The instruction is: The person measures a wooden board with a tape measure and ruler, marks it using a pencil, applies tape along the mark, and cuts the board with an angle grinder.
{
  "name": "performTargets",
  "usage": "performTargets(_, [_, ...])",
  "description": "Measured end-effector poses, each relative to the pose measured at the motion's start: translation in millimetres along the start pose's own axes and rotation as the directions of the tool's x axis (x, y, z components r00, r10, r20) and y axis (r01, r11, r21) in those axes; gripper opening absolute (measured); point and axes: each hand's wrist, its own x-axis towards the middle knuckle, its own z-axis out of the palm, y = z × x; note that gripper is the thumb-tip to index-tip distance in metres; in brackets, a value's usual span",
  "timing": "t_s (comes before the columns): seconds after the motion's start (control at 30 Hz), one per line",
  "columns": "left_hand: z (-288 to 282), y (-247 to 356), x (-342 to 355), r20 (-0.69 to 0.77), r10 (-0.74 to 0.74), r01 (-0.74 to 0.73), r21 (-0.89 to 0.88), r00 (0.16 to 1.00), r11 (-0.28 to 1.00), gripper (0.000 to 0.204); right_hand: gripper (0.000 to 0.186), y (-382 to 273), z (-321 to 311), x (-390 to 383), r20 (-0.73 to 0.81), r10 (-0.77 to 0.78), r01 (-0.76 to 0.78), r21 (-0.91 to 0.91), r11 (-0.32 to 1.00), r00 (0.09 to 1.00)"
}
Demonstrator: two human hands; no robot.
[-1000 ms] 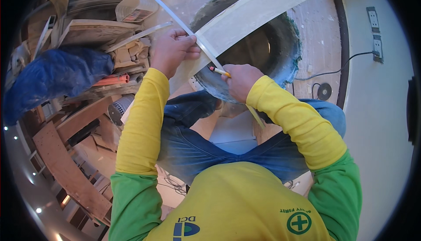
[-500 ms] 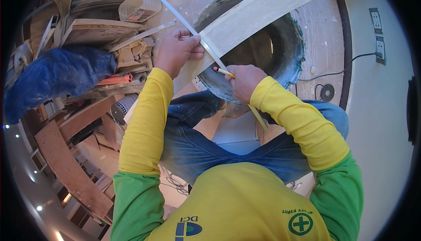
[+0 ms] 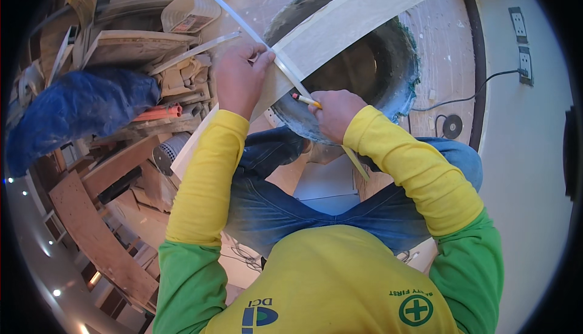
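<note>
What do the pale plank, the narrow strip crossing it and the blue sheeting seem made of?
Pale plank: probably matt wood or wood-based board, from its dull, flat face. Narrow strip: perhaps smooth metal, from its sheen. Blue sheeting: likely glossy plastic; its creases shine.

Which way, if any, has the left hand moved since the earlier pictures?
Yes: judged against the wall outlet, the left hand has shifted slightly right and toward the body.

The yellow shirt has a green cross sign and small green words on its right side, and blue letters on its left.
</note>
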Motion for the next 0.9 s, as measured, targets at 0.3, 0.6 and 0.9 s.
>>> performTargets(0.3, [2, -2, -11, 0.007, 0.244, -0.235, 0.301, 0.970, 0.924, 0.063, 0.025, 1, 0, 1, 0.001, -0.003, 0.003, -0.005, 1.000, 1.000])
performTargets(0.6, [7, 4, -19, 0.056, 0.267, -0.266, 0.420, 0.962, 0.868, 0.086, 0.031, 1, -3, 3, 0.026, -0.031, 0.033, -0.058, 0.998, 0.999])
performTargets(0.9, [5, 4, -23, 0.087, 0.202, -0.220, 0.356, 0.975, 0.908, 0.091, 0.045, -3, -66, -2, -0.626, -0.166, 0.433, 0.302, 0.849, 0.762])
